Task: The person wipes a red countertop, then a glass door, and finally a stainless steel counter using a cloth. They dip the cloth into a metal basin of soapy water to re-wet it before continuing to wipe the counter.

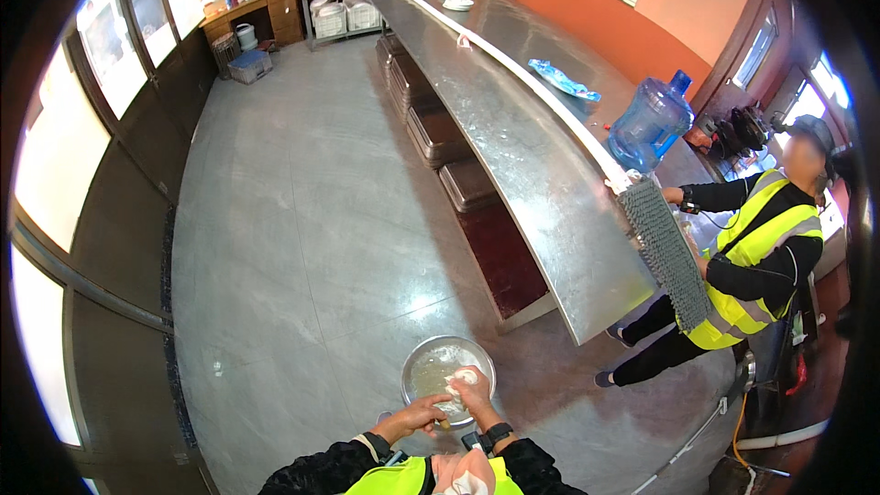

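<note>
A round metal basin (412, 366) with cloudy water stands on the floor in front of me. Over it, my right hand (473, 394) is closed on a wet white cloth (466, 374), bunched up above the water. My left hand (420, 416) reaches over the near left rim, its fingers stretched toward the right hand and its thumb apart from them. Whether those fingertips touch the cloth is too small to tell.
A long steel table (522, 165) runs away to the right, with metal trays (445, 133) beneath. On it are a blue water jug (649, 124) and a blue packet (563, 80). At its near end a co-worker (765, 247) holds a grey flat mop (665, 252). A hose (683, 447) lies lower right.
</note>
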{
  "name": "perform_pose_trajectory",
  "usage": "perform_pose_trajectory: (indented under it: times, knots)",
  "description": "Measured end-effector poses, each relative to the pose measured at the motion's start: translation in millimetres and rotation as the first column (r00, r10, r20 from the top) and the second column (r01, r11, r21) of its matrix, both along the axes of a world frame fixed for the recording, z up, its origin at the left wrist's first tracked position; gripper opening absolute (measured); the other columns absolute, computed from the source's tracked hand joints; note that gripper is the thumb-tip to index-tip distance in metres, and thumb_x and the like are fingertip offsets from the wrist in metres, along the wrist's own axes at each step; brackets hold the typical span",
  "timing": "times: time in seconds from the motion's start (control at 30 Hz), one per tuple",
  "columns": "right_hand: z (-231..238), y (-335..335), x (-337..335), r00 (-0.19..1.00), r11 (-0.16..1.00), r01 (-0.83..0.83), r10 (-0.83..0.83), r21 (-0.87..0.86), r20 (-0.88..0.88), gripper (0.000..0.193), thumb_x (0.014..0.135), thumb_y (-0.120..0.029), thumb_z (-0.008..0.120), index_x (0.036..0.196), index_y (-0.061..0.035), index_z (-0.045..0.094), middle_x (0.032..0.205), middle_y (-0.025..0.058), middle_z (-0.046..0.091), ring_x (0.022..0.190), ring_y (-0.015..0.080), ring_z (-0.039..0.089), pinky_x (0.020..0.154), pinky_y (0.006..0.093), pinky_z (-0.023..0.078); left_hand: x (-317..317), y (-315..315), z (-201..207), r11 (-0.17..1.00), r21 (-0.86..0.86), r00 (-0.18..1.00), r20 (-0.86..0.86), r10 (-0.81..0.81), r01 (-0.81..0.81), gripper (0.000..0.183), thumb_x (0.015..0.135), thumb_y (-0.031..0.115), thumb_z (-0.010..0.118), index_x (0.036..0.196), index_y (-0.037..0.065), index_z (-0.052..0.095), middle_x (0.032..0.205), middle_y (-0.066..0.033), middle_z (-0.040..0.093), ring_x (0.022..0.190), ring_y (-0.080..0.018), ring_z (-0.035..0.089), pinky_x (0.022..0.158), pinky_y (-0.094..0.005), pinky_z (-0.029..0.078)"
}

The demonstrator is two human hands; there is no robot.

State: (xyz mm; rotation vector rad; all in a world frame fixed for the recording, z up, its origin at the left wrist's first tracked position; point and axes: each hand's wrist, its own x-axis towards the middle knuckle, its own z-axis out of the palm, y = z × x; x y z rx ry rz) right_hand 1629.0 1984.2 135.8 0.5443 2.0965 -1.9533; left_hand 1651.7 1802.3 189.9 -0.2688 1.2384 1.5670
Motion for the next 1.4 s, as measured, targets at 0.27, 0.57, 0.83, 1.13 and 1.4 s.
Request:
perform_pose_trajectory:
  times: [0.27,0.57,0.83,1.13,1.4]
  knots:
    - [1,10,10,0.981,0.933,0.098,-0.033,-0.345,0.190,0.027,0.080,0.002,0.071,0.106,0.0038,0.067,0.094,0.0107,0.071,0.079,0.0195,0.068,0.070,0.0312,0.057,7,-36,18,0.933,-0.161,0.945,-0.111,0.307,-0.322,0.039,0.094,0.009,0.057,0.133,0.004,0.057,0.088,-0.0068,0.066,0.050,-0.0093,0.054,0.057,-0.0314,0.061]
    - [4,18,27,0.999,0.931,0.033,-0.018,-0.363,0.045,0.013,0.083,-0.007,0.076,0.093,-0.0043,0.069,0.085,0.0045,0.068,0.074,0.0135,0.063,0.067,0.0288,0.051,40,-29,26,0.828,-0.161,0.843,-0.139,0.520,-0.537,0.030,0.093,0.010,0.057,0.122,0.003,0.062,0.089,-0.0070,0.068,0.051,-0.0108,0.056,0.054,-0.0333,0.060]
    - [22,24,28,0.997,0.997,0.060,-0.062,-0.053,-0.038,0.021,0.085,-0.022,0.076,0.090,-0.0017,0.071,0.083,0.0068,0.071,0.074,0.0183,0.065,0.068,0.0352,0.051,49,-6,52,0.809,-0.203,0.830,-0.228,0.509,-0.552,0.032,0.094,0.010,0.057,0.124,0.002,0.061,0.093,-0.0087,0.069,0.055,-0.0114,0.058,0.059,-0.0342,0.060]
    - [20,21,31,0.981,0.947,-0.024,0.085,0.319,-0.177,0.042,0.089,-0.040,0.064,0.083,0.0009,0.071,0.080,0.0224,0.070,0.079,0.0383,0.069,0.073,0.0461,0.052,58,15,72,0.810,-0.189,0.820,-0.290,0.494,-0.555,0.029,0.094,0.013,0.060,0.121,0.004,0.065,0.085,-0.0029,0.067,0.055,-0.0087,0.057,0.055,-0.0296,0.057]
    - [14,24,33,0.946,0.922,-0.116,0.216,0.370,-0.243,0.038,0.088,-0.038,0.065,0.083,-0.0009,0.070,0.079,0.0213,0.070,0.078,0.0402,0.068,0.072,0.0463,0.052,64,22,80,0.830,-0.232,0.842,-0.337,0.422,-0.508,0.030,0.095,0.014,0.060,0.122,0.003,0.064,0.092,-0.0064,0.071,0.058,-0.0100,0.060,0.055,-0.0276,0.055]
